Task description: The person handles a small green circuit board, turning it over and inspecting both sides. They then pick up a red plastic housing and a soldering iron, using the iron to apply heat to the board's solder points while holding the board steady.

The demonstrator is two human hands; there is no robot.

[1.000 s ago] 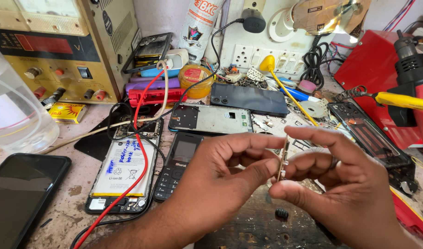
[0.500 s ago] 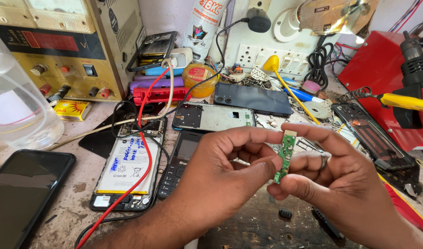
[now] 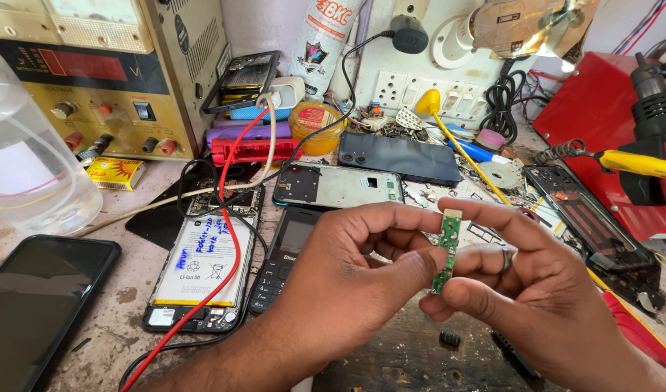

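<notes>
A narrow green circuit board (image 3: pixel 446 249) stands upright between both hands above the workbench. My right hand (image 3: pixel 536 290) pinches it top and bottom between forefinger and thumb. My left hand (image 3: pixel 355 279) touches its lower half with the thumb, fingers curled. Under the hands lies a black keypad phone (image 3: pixel 282 258). To its left rests an opened phone with a white battery (image 3: pixel 202 258), with red and black leads running over it.
A yellow bench power supply (image 3: pixel 93 72) stands at the back left, a clear plastic bottle (image 3: pixel 21 167) beside it. A dark phone (image 3: pixel 35 305) lies front left. A phone frame (image 3: pixel 338 186), a black phone (image 3: pixel 398 156), a soldering iron (image 3: pixel 638 163) and a red case (image 3: pixel 602 109) crowd the back and right.
The green board has turned from edge-on to face-on between my fingers. Both hands have risen slightly and stayed together.
</notes>
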